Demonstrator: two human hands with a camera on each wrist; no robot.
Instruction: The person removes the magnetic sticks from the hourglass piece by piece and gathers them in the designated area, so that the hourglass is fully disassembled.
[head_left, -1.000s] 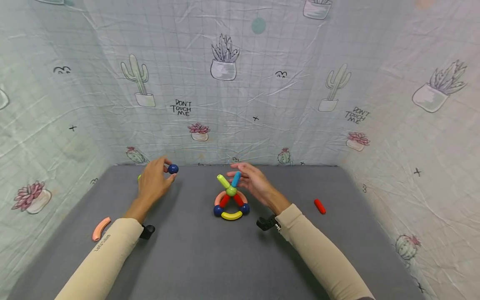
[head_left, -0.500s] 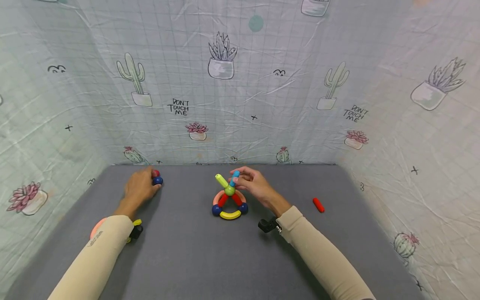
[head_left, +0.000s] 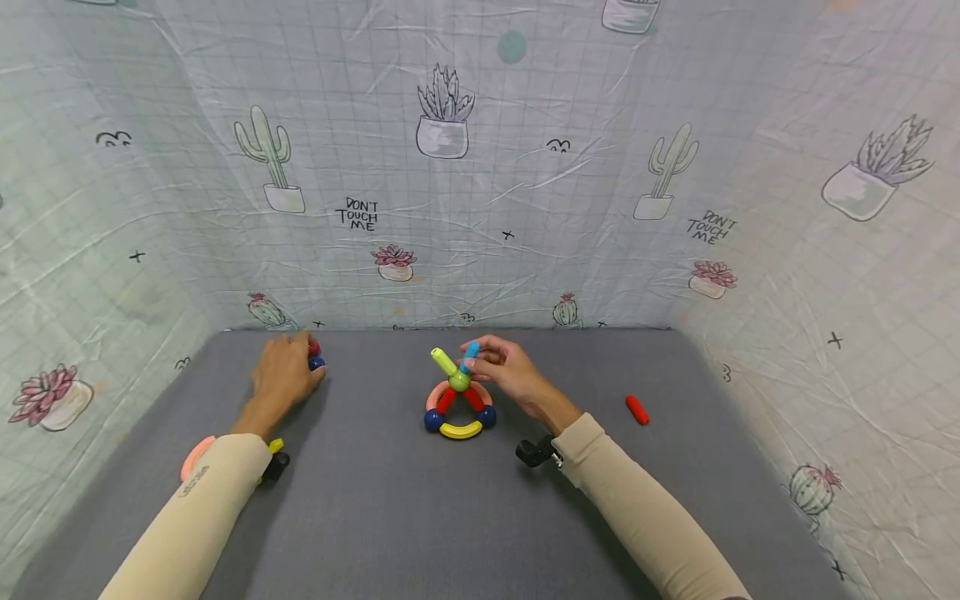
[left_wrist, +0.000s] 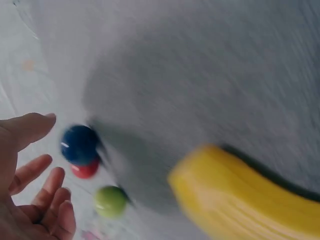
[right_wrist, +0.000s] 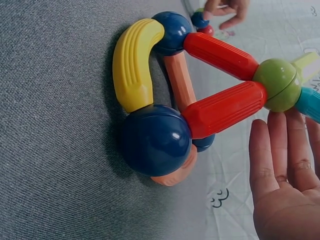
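Note:
My left hand [head_left: 283, 371] is at the back left of the table, beside a dark blue ball [left_wrist: 80, 145] and a red ball [left_wrist: 85, 169]. In the left wrist view its loose fingers stand apart from them, near a green ball [left_wrist: 111, 201]. At the middle, my right hand [head_left: 510, 375] pinches a light blue rod [head_left: 471, 353] between thumb and fingers. That rod joins the green ball [right_wrist: 277, 85] atop a building-toy frame, with a light green rod [head_left: 443, 360], red rods [right_wrist: 227, 110], dark blue balls [right_wrist: 157, 140], a yellow curved piece [right_wrist: 134, 65] and peach pieces [right_wrist: 181, 80] below.
A red rod [head_left: 637, 410] lies loose to the right. Near the left forearm are a peach curved piece [head_left: 197, 457] and a yellow curved piece [left_wrist: 245, 195]. A patterned cloth [head_left: 510, 183] hangs behind and at both sides of the grey table [head_left: 420, 517].
My left hand has moved down and left, letting go of the dark blue ball beside the red one. The right hand has gone from beside the light blue rod to gripping it.

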